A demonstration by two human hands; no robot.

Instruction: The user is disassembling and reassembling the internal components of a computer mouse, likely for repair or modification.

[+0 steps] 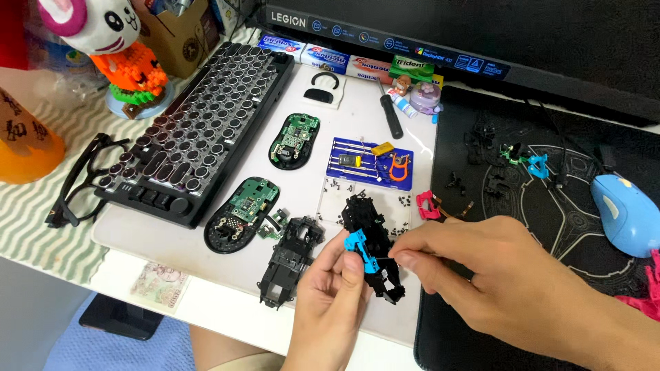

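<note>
My left hand (pixel 328 302) holds a black plastic mouse frame (pixel 368 237) with a small blue plastic piece (pixel 361 249) pinned against it by the thumb. My right hand (pixel 495 275) comes in from the right, its thumb and forefinger pinched together at the frame's right side, next to the blue piece. Whether those fingers hold a tiny part I cannot tell. Just left of my hands a second black mouse frame (pixel 289 261) lies on the white mat (pixel 371 103).
Two opened mouse bases with green circuit boards (pixel 294 141) (pixel 242 214), a blue tool tray (pixel 371 163), a screwdriver (pixel 390 113) and scattered screws lie on the mat. A black keyboard (pixel 199 124) and glasses (pixel 79 185) sit left; a blue mouse (pixel 627 213) rests on the black pad (pixel 550 206).
</note>
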